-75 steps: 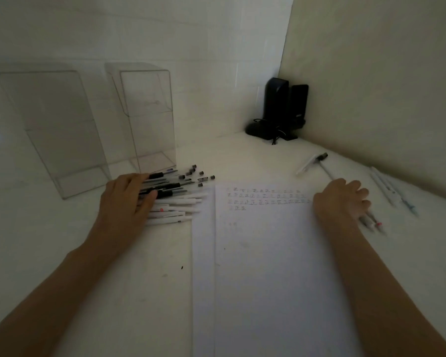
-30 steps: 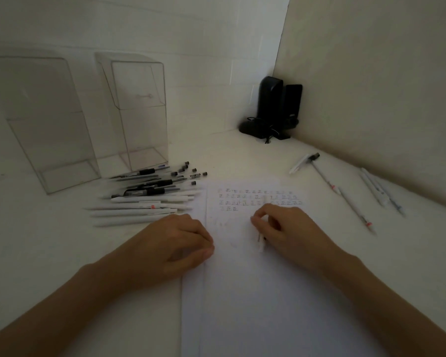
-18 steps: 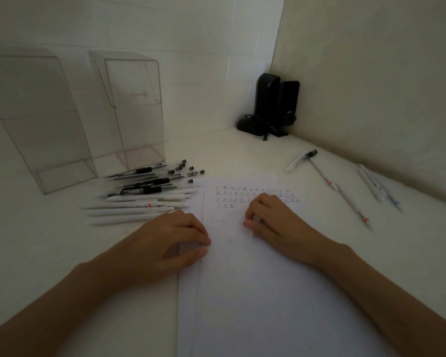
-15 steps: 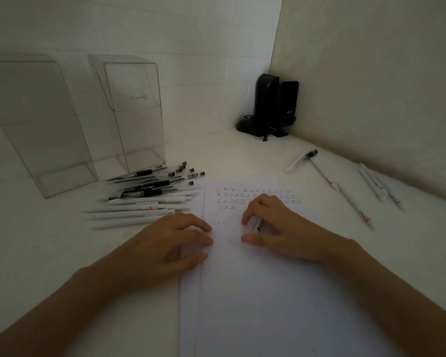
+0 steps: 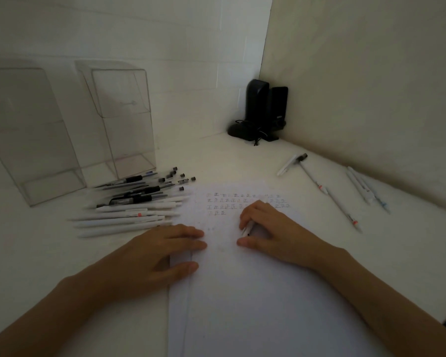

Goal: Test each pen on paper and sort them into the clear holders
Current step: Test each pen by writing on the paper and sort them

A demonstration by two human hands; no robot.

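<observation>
The right hand (image 5: 276,234) grips a white pen (image 5: 247,228) in curled fingers over the paper (image 5: 242,305), the left hand (image 5: 152,256) presses straight fingers on the sheet's left edge, and the pen pile (image 5: 131,204) and clear holders (image 5: 125,130) lie beyond the left hand.

Handwritten 正 marks stand in rows on the paper (image 5: 245,307)

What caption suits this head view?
Right hand grips a white pen over the paper while left hand rests on its edge.
</observation>
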